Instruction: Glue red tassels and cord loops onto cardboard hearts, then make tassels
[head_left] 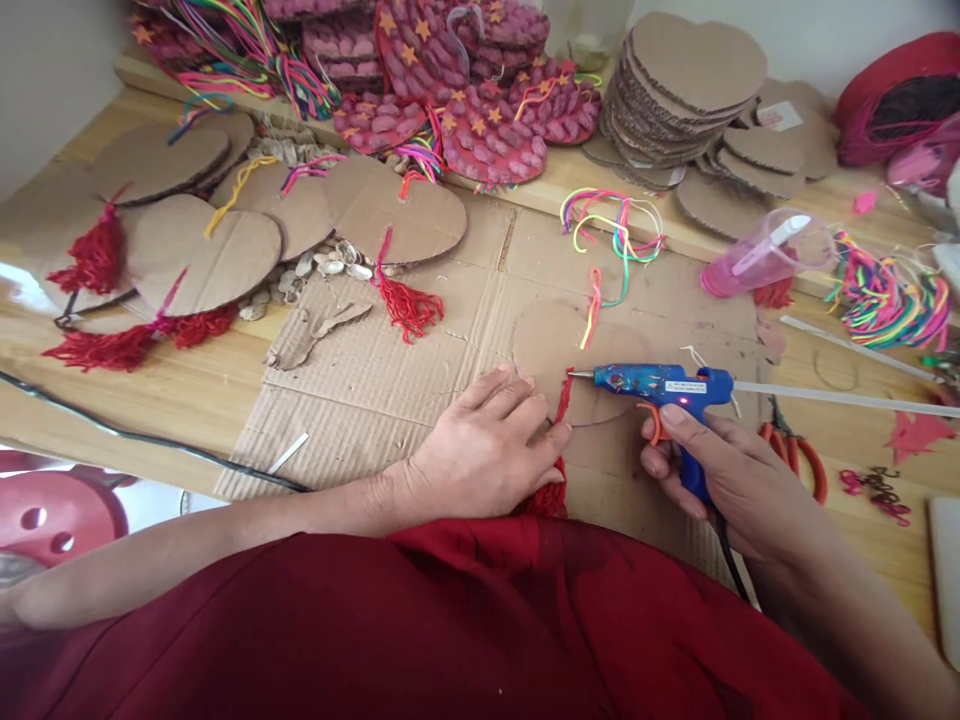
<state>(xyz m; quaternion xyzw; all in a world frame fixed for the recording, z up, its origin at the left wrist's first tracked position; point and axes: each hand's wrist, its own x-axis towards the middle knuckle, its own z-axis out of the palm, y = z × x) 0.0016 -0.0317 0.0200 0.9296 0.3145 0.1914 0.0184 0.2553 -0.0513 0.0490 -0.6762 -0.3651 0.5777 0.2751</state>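
My right hand is closed round the handle of a blue hot glue gun, its fingers by the orange trigger. The metal nozzle points left and meets the top of the cord of a red yarn tassel. That cord lies over the lower part of a rounded cardboard cutout. My left hand presses down on the cutout's lower left edge, thumb against the cord; the tassel is partly hidden beneath it. A looped neon cord is fixed at the cutout's top. A clear glue stick juts from the gun's back.
A flat cardboard sheet covers the work surface. Tasselled cardboard cutouts lie at left, near shells. Behind stand decorated pink pieces and stacked cutouts. At right are a pink cup, orange-handled pliers and colourful cords.
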